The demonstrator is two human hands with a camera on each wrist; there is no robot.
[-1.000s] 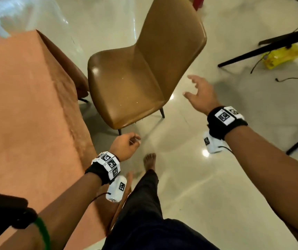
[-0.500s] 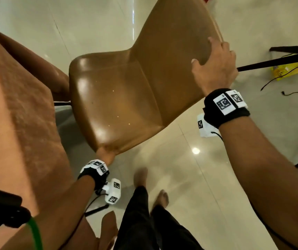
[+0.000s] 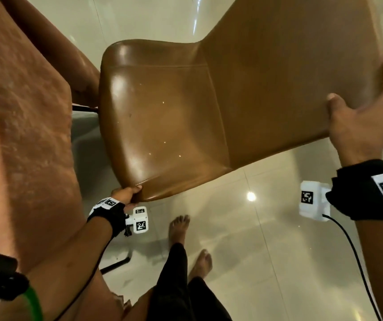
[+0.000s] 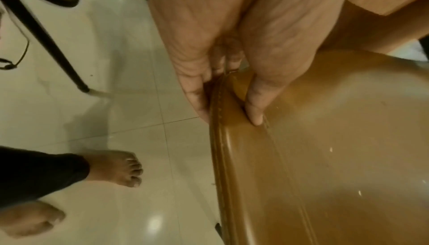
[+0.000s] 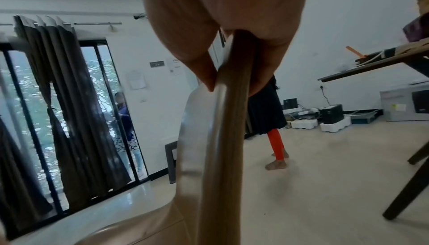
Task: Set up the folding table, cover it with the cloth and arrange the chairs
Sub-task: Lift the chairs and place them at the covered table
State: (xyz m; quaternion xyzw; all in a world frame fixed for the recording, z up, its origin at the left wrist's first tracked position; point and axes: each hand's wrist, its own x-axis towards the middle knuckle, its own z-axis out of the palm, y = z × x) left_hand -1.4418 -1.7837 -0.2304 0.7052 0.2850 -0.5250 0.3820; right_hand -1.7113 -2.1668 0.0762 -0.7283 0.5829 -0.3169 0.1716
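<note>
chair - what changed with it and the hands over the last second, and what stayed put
Both hands took hold: the left hand now grips the seat's front edge of the chair, the right hand clasps the backrest's edge. A second ago neither touched it. The chair now looks nearer the camera. The orange cloth still covers the table.

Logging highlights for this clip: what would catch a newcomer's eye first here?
The tan chair fills the head view's centre, gripped by both hands: the left hand pinches the seat's front edge, the right hand clasps the backrest's side. On the left, the orange cloth drapes the table beside it.
</note>
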